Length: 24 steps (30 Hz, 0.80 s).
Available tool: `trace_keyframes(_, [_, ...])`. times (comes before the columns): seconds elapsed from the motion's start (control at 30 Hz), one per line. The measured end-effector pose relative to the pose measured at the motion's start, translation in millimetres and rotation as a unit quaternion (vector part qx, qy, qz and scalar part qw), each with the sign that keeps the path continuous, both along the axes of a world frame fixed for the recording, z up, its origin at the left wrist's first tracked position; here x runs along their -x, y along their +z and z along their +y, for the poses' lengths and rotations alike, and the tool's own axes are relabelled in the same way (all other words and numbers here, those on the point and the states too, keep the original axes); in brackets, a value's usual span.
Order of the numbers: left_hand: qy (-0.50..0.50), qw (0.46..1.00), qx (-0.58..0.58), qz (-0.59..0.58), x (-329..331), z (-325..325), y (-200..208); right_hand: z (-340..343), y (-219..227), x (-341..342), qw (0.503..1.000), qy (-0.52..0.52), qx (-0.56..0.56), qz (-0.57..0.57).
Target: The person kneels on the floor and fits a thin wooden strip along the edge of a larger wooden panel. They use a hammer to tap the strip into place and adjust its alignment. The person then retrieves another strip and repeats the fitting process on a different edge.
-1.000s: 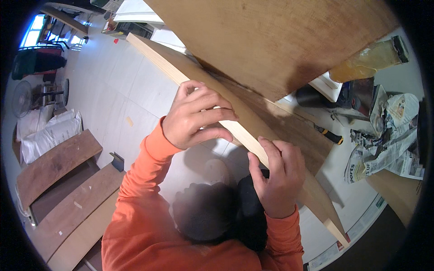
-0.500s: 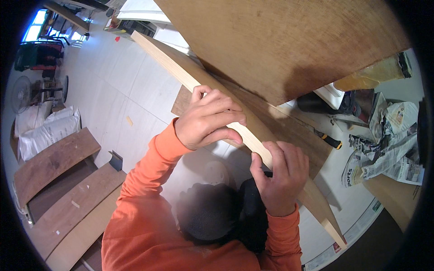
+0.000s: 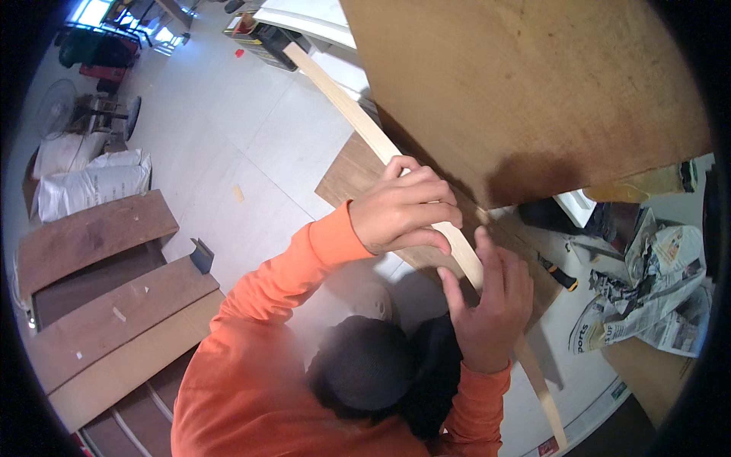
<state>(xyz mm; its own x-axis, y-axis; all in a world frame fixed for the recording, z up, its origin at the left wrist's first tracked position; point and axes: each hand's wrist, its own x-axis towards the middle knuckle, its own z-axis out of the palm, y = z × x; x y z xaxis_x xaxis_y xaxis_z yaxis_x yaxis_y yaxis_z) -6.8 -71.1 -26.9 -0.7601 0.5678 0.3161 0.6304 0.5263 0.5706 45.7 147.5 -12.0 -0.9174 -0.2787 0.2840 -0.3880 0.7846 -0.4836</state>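
Two hands are set over one long wooden board (image 3: 346, 103), which is held with its narrow pale edge uppermost and slanted across the head view from upper left to lower right. By the left hand (image 3: 407, 209) the edge is straddled, fingers bent over the far side and thumb laid near, so that the wood is pinched between them. At the right hand (image 3: 491, 305) fingers and thumb are spread wide on either side of the edge; whether the wood is pressed there cannot be told. Should the left grip be loosened while little is borne by the right, the board could be tipped toward the dark-clothed leg (image 3: 365, 362); bare skin could also be caught by splinters. Beyond, room is limited by a large brown plywood sheet (image 3: 525, 84), against which a swung end could be knocked. Underneath, another plywood piece (image 3: 343, 179) is laid on the white floor (image 3: 213, 122). To the right, a black-and-yellow tool handle (image 3: 560, 273) and crumpled newspaper (image 3: 662, 289) could be snagged by a sliding lower end; at far left, brown planks (image 3: 99, 236) are placed well apart
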Motion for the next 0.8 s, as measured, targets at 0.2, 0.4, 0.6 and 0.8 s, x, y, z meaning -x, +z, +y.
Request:
trace_keyframes(0.2, [0.055,0.993,0.088,0.050,9,-52,25,-3,-1,2,0.999,0.040,-0.019,0.027])
trace_keyframes(0.4, [0.043,0.986,0.151,0.057,30,-89,24,-4,-2,-1,0.998,0.054,0.027,0.020])
trace_keyframes(0.6, [0.030,0.990,0.132,0.040,40,-86,23,-3,-3,2,0.998,0.041,0.045,0.022])
trace_keyframes(0.8, [0.031,0.989,0.134,0.047,41,-88,20,-4,-1,2,0.998,0.041,0.045,0.012])
